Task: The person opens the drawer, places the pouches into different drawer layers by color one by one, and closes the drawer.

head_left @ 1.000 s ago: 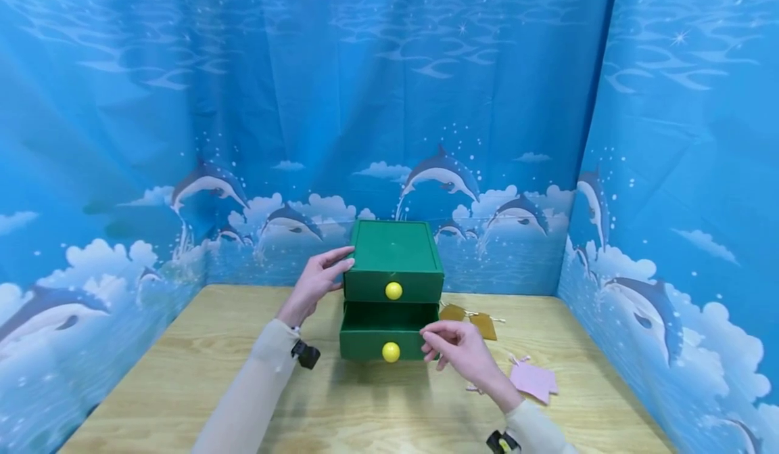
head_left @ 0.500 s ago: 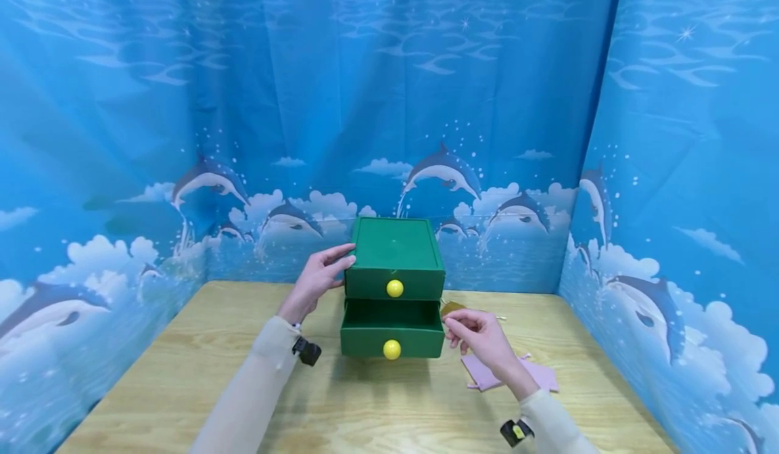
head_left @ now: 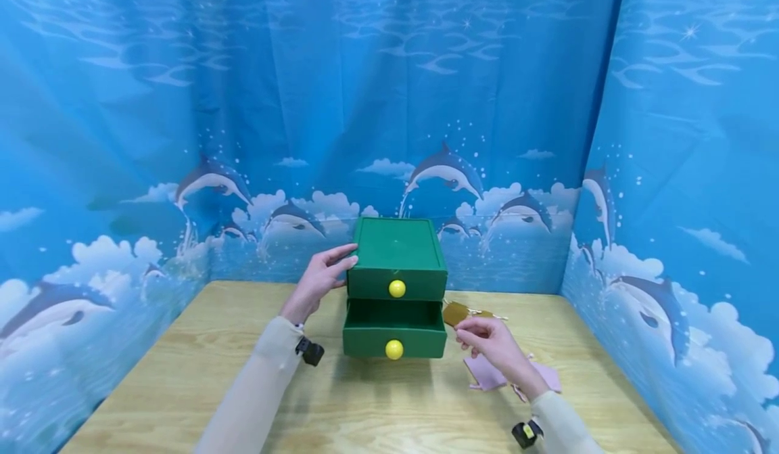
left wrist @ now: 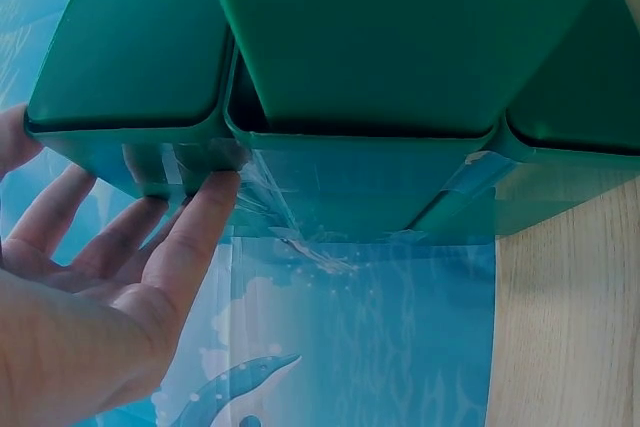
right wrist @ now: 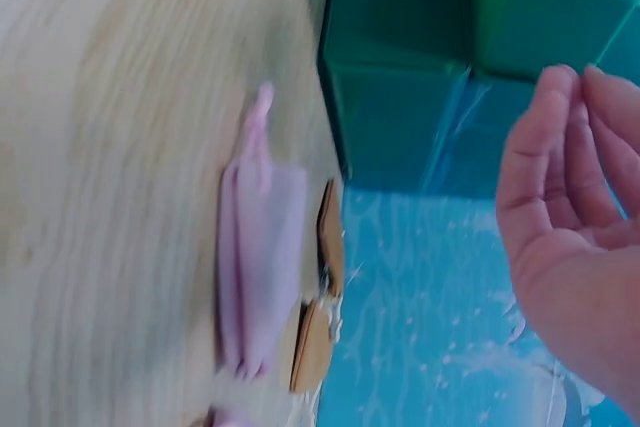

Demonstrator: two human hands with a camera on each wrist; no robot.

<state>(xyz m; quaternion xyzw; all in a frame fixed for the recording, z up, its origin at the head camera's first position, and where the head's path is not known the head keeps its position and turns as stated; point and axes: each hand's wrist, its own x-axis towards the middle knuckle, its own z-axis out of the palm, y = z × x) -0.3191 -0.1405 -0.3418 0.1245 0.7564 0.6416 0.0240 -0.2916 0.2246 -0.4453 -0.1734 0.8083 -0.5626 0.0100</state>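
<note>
A green drawer cabinet (head_left: 398, 244) with yellow knobs stands on the table, its upper drawer (head_left: 371, 285) closed and its lower drawer (head_left: 368, 343) pulled out. The visible inside of the lower drawer shows only green. My left hand (head_left: 318, 279) rests on the cabinet's left side, fingers mostly straight, with fingertips along the top edge. In the left wrist view, the fingertips (left wrist: 212, 197) touch the taped green wall. To the right of the lower drawer hovers my right hand (head_left: 494, 346), fingers loosely curved and thumb near the fingertips, with nothing visible between them.
Pink drawstring pouches (head_left: 485, 373) lie on the wooden table (head_left: 201, 373) below my right hand. Mustard-brown pouches (head_left: 455, 313) with pale cords lie behind them, beside the cabinet. A blue dolphin-print curtain (head_left: 304, 136) encloses the table at the back and sides.
My right hand has moved right, away from the lower drawer's front corner, uncovering that corner. My left hand stays on the cabinet, and the drawer remains out.
</note>
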